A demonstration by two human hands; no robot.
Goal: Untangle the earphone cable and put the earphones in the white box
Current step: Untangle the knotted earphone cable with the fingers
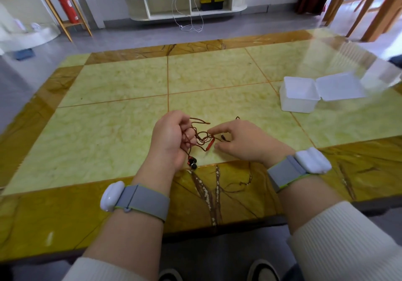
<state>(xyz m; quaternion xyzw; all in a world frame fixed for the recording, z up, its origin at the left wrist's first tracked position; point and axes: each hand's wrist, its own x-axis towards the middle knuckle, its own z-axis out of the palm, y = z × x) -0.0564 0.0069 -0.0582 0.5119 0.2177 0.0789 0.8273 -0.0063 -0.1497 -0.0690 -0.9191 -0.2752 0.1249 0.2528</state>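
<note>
Both hands [171,137] [241,143] grip tangled cable [201,138] — knot detail indistinct.

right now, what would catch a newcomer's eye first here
Two hands near the table's front edge work a tangled reddish-brown earphone cable: the left hand grips a bunch of it, earbuds dangling below, while the right hand pinches a strand. An open white box sits to the right, apart from them.

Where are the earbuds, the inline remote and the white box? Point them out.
earbuds [192,163]: head view, on the black buds hanging below the left hand.
inline remote [210,144]: head view, on its red body.
white box [299,98]: head view, on its open tub's front wall.
</note>
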